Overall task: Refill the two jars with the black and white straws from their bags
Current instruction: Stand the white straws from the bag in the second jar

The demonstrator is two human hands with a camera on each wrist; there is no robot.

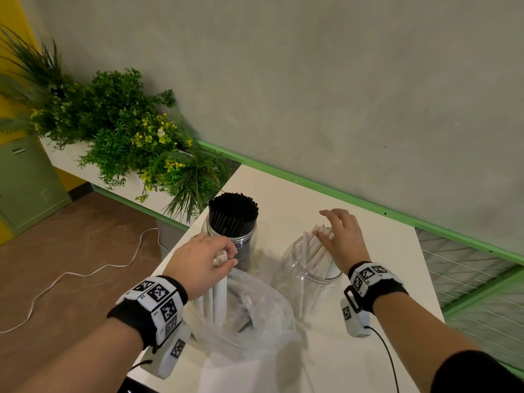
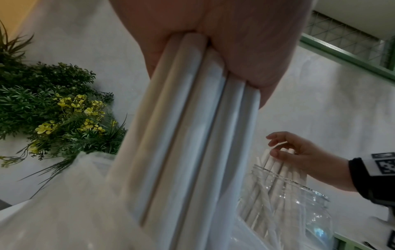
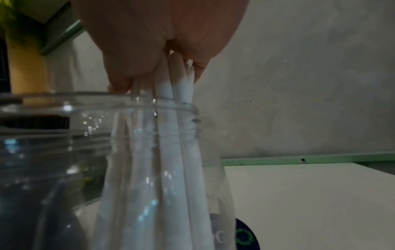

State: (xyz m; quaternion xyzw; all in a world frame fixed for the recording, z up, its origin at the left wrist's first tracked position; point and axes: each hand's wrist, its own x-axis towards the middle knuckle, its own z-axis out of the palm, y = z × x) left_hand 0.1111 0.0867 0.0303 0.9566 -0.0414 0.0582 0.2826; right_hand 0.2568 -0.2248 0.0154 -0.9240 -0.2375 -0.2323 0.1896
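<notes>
Left grip [image 1: 201, 259] curled tight round white straw bundle [image 1: 219, 296], lower ends inside clear bag [image 1: 263, 307]. Right grip [image 1: 344, 236] loosely pinching tops of jarred white straws [image 1: 312, 248] in clear jar [image 1: 286, 282]. Black-straw jar [image 1: 246, 245] behind bag on counter [image 1: 382, 251].

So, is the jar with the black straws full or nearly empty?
Full: black straws pack the mouth of the jar edge to edge, standing above its rim.

The left wristband [image 1: 150, 304] and right wristband [image 1: 377, 285] are black, faced with white blocks printed with black square-patterned markers, each carrying a white camera housing [image 1: 167, 353] beneath with a thin black cable [image 1: 388, 355]; the left hand [image 1: 202, 258] wears a slim ring [image 1: 197, 237], the right arm a black sleeve [image 1: 479, 373].
</notes>
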